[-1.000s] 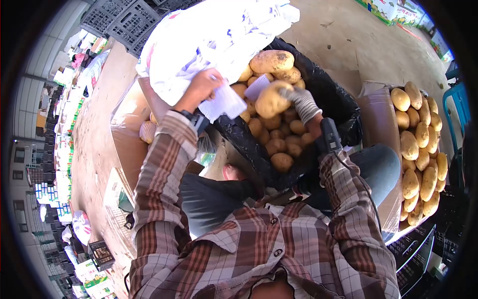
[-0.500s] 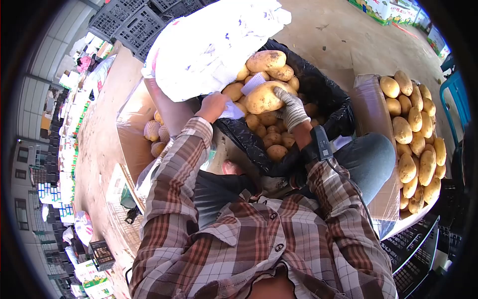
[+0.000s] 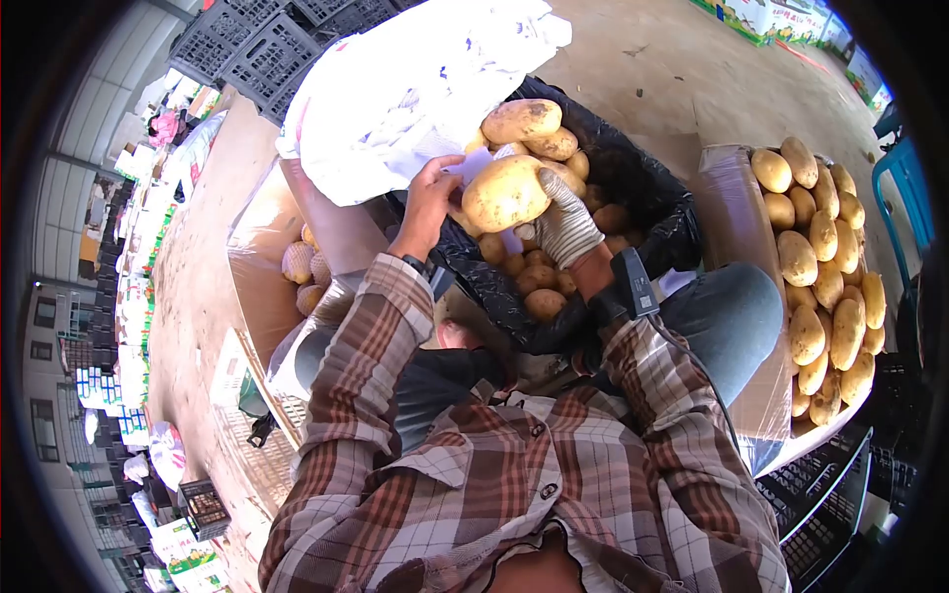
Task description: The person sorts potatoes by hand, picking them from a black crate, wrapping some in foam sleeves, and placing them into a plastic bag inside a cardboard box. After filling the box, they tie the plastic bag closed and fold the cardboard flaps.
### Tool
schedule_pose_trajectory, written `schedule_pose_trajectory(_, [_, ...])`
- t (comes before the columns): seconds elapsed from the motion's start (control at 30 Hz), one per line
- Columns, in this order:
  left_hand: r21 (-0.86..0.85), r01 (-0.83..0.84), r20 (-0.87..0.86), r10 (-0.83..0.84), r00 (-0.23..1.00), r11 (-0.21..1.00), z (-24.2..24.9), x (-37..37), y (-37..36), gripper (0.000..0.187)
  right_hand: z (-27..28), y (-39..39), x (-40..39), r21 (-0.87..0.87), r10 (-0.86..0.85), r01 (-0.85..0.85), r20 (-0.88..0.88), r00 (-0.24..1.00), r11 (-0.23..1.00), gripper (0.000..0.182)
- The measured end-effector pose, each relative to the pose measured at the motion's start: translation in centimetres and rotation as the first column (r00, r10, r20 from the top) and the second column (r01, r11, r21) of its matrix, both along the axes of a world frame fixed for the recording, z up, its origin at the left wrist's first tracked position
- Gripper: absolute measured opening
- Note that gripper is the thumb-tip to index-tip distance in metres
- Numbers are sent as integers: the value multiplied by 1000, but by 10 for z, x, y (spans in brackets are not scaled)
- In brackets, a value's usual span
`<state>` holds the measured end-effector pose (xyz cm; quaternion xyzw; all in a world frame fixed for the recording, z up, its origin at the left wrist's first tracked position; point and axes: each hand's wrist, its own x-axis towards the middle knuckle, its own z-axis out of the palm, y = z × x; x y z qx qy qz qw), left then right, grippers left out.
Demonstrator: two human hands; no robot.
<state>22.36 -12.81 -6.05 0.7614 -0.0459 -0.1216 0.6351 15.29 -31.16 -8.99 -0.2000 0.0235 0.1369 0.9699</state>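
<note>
My right hand (image 3: 565, 222), in a striped work glove, grips a large yellow potato (image 3: 506, 195) from its right side, above a crate lined with black plastic (image 3: 647, 217). At the potato's left end is my bare left hand (image 3: 427, 206), its fingers bent around a pale foam net sleeve (image 3: 473, 166). Part of that sleeve passes behind the potato and is hidden. Beneath both hands, several loose potatoes (image 3: 521, 121) fill the lined crate.
To the right stands a carton (image 3: 746, 287) heaped with bare potatoes (image 3: 823, 237). A left-hand carton (image 3: 259, 247) holds potatoes in foam nets (image 3: 298, 263). A white plastic sheet (image 3: 395, 99) lies beyond my left hand, near stacked black crates (image 3: 267, 59).
The potato in my right hand has moved left and turned its end toward my left hand. My left hand has risen with the foam sleeve, now against the potato.
</note>
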Motion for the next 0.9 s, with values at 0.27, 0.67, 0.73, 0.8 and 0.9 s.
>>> schedule_pose_trajectory(0.27, [338,-124,522,-76,849,933,-2,-12,14,21,-5,-4,6,-52,-42,42,-11,999,998,52])
schedule_pose_trajectory(0.67, [554,-52,651,-394,648,831,2,-40,5,9,-8,2,15,-35,-163,159,-253,954,987,50])
schedule_pose_trajectory(0.73, [314,45,482,-200,853,948,-2,-42,-1,15,-8,1,14,-67,-141,131,-180,973,989,52])
schedule_pose_trajectory(0.8, [-249,-13,-92,-10,996,968,-5,-40,-4,32,-6,1,14,-183,-187,160,-139,973,970,59])
schedule_pose_trajectory(0.9, [-408,16,-342,-169,924,913,3,-43,-1,42,-8,6,17,-301,-234,204,-65,970,931,51])
